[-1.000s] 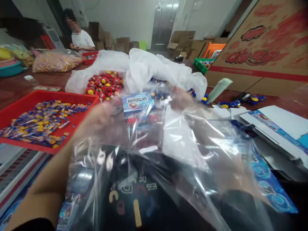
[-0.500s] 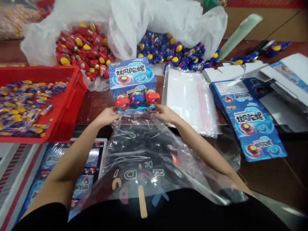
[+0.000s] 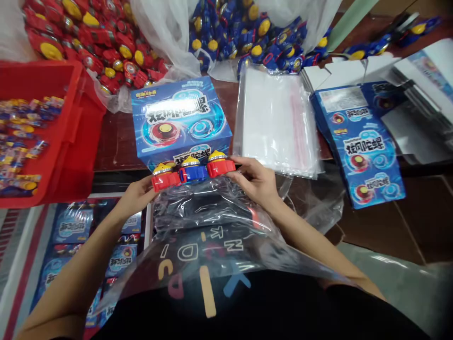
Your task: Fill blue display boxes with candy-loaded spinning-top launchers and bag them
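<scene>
A blue display box (image 3: 180,118) with spinning-top pictures sits in front of me on the table. Along its near side runs a row of toy spinning tops (image 3: 193,173), a blue one between two red ones. A clear plastic bag (image 3: 208,208) stretches from this row down over my lap. My left hand (image 3: 136,196) is closed on the bag's edge at the left red top. At the right red top, my right hand (image 3: 253,179) pinches the bag, thumb below and fingers beside the toy. Exactly where the fingertips meet the box is hidden.
Heaps of red tops (image 3: 116,52) and blue tops (image 3: 244,33) lie behind in white bags. A red tray (image 3: 76,137) of small wrapped pieces stands left, above a carton of packed boxes (image 3: 122,259). Flat clear bags (image 3: 272,118) and folded blue boxes (image 3: 368,151) lie right.
My view has tilted down and closer. The box's printed top now shows larger, and the row of tops has turned upright in view. Both hands remain at the row's two ends.
</scene>
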Action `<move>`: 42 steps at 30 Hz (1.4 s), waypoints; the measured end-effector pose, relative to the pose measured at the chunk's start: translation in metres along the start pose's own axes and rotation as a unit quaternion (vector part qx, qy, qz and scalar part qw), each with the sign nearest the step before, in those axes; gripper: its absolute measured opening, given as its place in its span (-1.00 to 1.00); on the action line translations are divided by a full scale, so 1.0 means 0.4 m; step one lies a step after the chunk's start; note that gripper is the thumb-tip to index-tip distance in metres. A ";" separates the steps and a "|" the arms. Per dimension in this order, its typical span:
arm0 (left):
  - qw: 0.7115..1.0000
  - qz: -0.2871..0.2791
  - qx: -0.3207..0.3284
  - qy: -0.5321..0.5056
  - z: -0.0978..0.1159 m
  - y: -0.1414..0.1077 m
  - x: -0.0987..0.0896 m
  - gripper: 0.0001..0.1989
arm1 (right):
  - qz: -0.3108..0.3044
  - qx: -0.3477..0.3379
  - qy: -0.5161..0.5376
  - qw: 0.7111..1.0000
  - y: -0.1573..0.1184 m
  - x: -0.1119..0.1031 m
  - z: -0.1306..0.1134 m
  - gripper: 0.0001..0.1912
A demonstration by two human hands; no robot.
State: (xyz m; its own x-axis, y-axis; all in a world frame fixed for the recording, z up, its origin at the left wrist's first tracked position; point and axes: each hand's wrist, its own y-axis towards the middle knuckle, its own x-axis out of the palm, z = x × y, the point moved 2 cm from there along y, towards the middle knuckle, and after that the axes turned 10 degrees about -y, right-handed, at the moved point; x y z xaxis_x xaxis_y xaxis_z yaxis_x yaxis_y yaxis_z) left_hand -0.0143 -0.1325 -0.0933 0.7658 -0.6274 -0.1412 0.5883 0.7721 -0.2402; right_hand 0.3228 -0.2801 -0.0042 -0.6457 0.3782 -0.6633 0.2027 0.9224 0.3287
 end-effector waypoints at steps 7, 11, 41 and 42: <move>1.000 -0.001 0.000 0.014 -0.022 -0.022 -0.023 -0.27 | -0.065 0.039 0.032 0.997 0.011 -0.016 0.035 -0.48; 0.977 -0.094 0.047 0.185 -0.060 -0.040 -0.058 -0.47 | -0.248 -0.045 -0.078 0.964 -0.017 -0.053 0.124 -0.57; 0.925 0.126 0.349 -0.085 0.113 0.101 -0.097 -0.66 | -0.059 0.029 0.220 0.973 0.302 0.055 0.151 -0.47; 0.923 0.159 0.330 -0.118 0.110 0.134 -0.078 -0.57 | -0.035 0.054 0.220 0.973 0.303 0.085 0.155 -0.48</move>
State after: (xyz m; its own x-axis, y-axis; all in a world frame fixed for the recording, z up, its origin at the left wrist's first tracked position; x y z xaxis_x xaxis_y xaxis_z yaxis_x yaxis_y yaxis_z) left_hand 0.0049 -0.0671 -0.0595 0.9166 -0.3787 0.1280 0.2939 0.8555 0.4263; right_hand 0.3712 -0.1504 -0.0286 -0.9089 0.2659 -0.3211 0.2076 0.9566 0.2045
